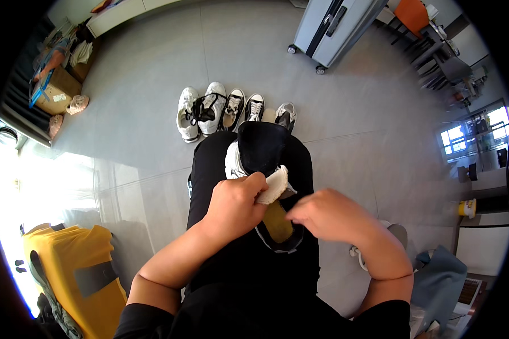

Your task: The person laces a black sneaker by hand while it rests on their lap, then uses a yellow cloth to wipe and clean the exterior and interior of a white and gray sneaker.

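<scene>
A white and black shoe (pixel 234 161) lies on my lap, its large black tongue (pixel 260 146) folded out away from me. My left hand (pixel 236 204) pinches a whitish insole (pixel 275 185) between thumb and fingers; it is bent up out of the shoe's opening. Below it, the yellowish inner sole (pixel 278 223) shows, ringed by the dark collar. My right hand (pixel 329 216) is at the right side of the opening, slightly blurred. Its fingers are curled together near the collar, and what they hold, if anything, is too small to make out.
On the grey tiled floor ahead stand white sneakers (pixel 188 116), black-and-white canvas shoes (pixel 233 107) and a grey shoe (pixel 286 114). A silver suitcase (pixel 316 34) is farther off. Yellow cloth (pixel 79 265) lies at left; a blue-grey cloth (pixel 444 279) is at right.
</scene>
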`<state>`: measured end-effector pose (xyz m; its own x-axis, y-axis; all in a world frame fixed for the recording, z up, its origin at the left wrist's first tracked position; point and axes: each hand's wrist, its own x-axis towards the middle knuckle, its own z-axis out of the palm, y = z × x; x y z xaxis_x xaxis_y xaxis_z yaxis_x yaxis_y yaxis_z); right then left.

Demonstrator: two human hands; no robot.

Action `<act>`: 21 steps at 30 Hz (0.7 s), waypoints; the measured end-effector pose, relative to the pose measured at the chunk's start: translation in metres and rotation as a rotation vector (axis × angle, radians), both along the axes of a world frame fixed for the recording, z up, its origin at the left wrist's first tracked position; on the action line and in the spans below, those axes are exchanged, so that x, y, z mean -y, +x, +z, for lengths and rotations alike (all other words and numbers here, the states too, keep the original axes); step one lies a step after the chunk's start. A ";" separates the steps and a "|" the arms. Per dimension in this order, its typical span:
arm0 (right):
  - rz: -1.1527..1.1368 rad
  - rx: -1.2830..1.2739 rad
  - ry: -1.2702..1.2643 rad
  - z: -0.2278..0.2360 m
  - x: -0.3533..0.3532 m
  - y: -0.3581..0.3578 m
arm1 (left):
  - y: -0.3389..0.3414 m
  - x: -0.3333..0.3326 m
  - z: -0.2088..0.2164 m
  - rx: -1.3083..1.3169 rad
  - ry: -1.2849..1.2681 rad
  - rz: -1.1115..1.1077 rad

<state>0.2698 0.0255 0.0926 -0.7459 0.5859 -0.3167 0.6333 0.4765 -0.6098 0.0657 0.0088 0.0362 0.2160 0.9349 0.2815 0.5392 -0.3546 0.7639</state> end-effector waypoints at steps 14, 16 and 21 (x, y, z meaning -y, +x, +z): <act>0.230 0.338 -0.019 -0.027 0.019 0.007 | -0.001 0.001 -0.003 0.351 -0.325 -0.180; 0.327 0.386 0.024 -0.028 0.018 -0.008 | 0.000 -0.002 -0.003 0.337 -0.306 -0.165; 0.531 0.392 0.013 -0.029 0.014 -0.029 | 0.010 -0.007 -0.007 0.313 -0.246 -0.093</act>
